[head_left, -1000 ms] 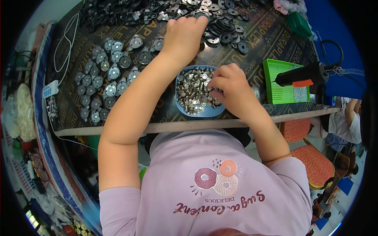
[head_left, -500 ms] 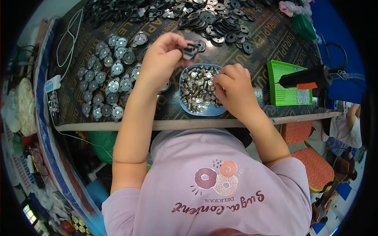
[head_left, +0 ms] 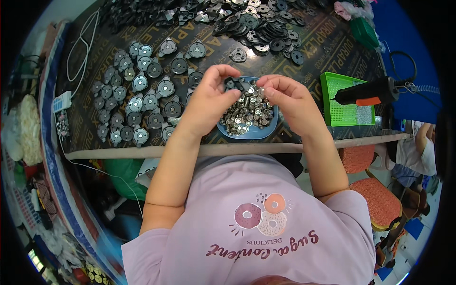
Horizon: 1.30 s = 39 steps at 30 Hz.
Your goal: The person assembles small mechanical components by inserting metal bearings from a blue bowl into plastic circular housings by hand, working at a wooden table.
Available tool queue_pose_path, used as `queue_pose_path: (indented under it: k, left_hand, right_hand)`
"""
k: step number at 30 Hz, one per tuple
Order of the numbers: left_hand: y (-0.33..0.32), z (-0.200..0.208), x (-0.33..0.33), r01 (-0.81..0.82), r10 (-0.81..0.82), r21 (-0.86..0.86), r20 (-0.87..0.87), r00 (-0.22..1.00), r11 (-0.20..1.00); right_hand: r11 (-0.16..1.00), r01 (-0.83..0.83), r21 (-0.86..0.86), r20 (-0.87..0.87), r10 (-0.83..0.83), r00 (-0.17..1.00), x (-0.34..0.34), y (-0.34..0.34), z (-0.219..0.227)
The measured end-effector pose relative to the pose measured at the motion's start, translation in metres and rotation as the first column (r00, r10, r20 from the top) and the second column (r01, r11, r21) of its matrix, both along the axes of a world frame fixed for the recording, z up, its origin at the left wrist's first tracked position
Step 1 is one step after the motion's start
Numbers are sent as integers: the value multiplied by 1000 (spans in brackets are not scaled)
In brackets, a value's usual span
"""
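Observation:
My left hand (head_left: 205,105) pinches a black plastic part (head_left: 233,84) over the far left side of a blue bowl (head_left: 274,127). Small silvery metal caps (head_left: 243,114) fill the bowl. At its far right side, the thumb and fingertips of my right hand (head_left: 295,103) are pressed together close to the black part; what they hold is too small to make out. Left of the bowl lie many round grey-and-black discs with tabs (head_left: 165,87), spread over the dark table (head_left: 194,130).
Black flat parts (head_left: 266,35) are heaped along the far side. To the right, a black electric screwdriver (head_left: 365,91) with a coiled cord lies across a green tray (head_left: 325,99) of small screws. A white cable (head_left: 85,57) runs along the left edge.
My left hand has come nearer and down to the bowl with the black part. My right hand has lifted from the metal caps toward that part.

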<state>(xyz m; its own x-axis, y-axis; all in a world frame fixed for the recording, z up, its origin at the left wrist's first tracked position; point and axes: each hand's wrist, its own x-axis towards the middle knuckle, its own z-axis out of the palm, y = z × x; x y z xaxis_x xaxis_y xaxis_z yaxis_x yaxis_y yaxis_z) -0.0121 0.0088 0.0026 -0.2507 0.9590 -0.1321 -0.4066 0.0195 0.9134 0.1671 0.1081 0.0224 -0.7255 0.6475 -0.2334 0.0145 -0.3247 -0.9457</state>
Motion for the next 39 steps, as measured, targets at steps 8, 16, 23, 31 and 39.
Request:
queue_pose_path:
  k: [8,16,23,31,39]
  left_hand:
    - [7,8,25,-161,166,-56,106,980,985]
    - [1,7,9,83,-184,-210,-523,832,974]
    - [3,6,21,-125,124,35,41,991,992]
    - [6,-2,23,-200,200,85,0,980,976]
    - [2,7,21,-28,23,64,72,997,998]
  right_hand:
    - [945,129,300,29,-144,989,-13,-10,-6]
    - [716,5,698,71,-76,995,-15,-3,2]
    - [972,184,145,38,-191,981,-22,0,-18]
    - [803,255,539,13,-310,951,-28,-12,-14]
    - [739,114,664,97,-236,967,-26,1,-1]
